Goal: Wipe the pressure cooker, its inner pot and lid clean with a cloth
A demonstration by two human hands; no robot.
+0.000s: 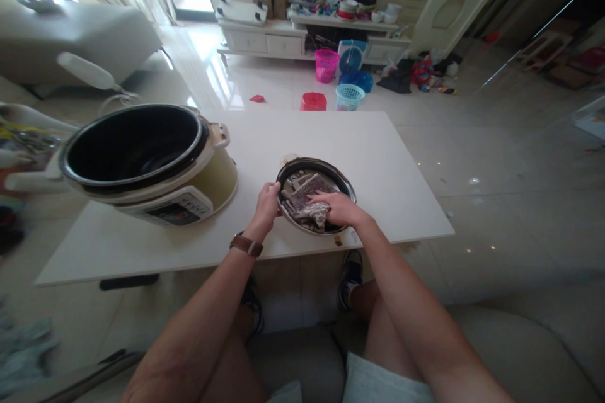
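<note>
A round metal lid lies upside down on the white table in front of me. My left hand, with a brown watch at the wrist, grips the lid's left rim, fingers curled over the edge. My right hand presses a patterned grey-brown cloth into the lid's hollow, fingers closed on the cloth. An open electric pressure cooker, cream with a dark inner pot, stands on the table to the left of the lid.
I sit on a pale sofa with my knees under the table. Beyond the table, a red box, a pink basket and blue baskets stand on the glossy floor. A cluttered TV cabinet lines the far wall.
</note>
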